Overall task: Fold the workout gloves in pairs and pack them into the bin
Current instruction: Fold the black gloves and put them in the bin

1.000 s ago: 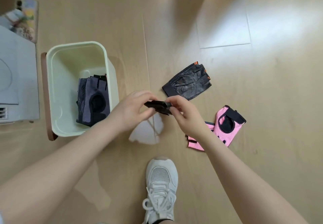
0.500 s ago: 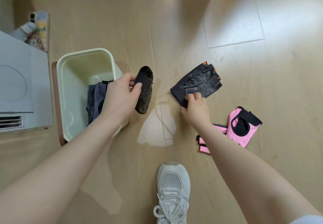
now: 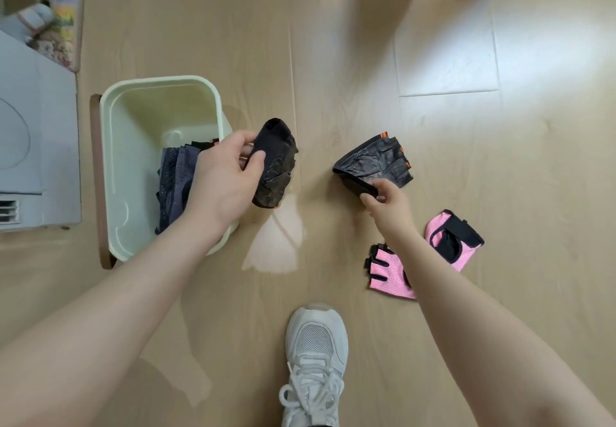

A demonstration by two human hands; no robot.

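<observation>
The left hand grips 1 folded black glove beside the bin; the right hand pinches its mate, which could be dropped if pulled up by its cuff.

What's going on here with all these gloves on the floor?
A person is sorting workout gloves into a pale green bin on the floor. The left hand holds one black glove beside the bin, while the right hand pinches the cuff of its mate, which lies on the floor. A grey pair is already in the bin. Two pink gloves still wait by the right forearm.
</observation>
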